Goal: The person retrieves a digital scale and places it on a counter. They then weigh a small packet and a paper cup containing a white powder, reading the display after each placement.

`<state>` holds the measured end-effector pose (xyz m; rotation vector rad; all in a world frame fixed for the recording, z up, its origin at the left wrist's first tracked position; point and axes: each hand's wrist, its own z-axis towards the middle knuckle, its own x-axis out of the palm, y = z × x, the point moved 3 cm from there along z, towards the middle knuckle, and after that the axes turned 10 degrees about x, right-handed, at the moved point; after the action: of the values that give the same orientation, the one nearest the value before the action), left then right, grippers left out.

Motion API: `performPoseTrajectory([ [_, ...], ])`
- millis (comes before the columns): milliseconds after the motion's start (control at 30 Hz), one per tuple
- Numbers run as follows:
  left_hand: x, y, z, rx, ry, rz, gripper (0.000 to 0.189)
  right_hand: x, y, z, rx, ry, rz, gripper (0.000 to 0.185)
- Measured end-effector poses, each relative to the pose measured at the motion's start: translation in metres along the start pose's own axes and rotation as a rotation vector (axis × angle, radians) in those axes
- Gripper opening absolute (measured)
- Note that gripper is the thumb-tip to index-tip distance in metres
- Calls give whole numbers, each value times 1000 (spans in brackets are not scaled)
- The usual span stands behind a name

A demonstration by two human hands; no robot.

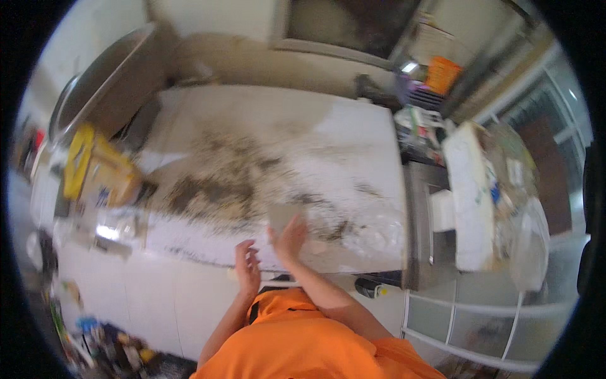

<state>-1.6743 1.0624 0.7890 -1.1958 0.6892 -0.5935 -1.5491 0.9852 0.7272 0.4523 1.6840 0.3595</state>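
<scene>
My right hand (292, 239) grips a flat, greyish rectangular piece (283, 215), perhaps a card or scraper; blur hides its material. The piece is at the surface of a white tabletop (350, 125), among scattered dark loose bits (213, 192). These bits lie thickest left of my right hand and thin out toward the right. My left hand (247, 265) hovers by the table's front edge, holding nothing, its fingers loosely curled and apart. Just right of my right hand, crumpled clear plastic (378, 232) rests on the table's near right corner.
A yellow plastic packet (102, 170) stands at the left. To the right, a white foam box (468, 199) holds plastic bags. An orange basket (442, 76) sits at the back right. A dark bottle (368, 287) is below the front edge.
</scene>
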Motion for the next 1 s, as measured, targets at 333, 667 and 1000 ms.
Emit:
performPoseTrajectory([
  [333,35,6,1,91,106,48,22,-256,-130,94,-203,-427,640,30],
  [667,120,-13,-25,54,71,63,25,-597,-317,261,-7,-973,-26,20],
  [1000,215,-55,-39,27,205,-5,29,-655,-379,346,204,-749,-510,17],
])
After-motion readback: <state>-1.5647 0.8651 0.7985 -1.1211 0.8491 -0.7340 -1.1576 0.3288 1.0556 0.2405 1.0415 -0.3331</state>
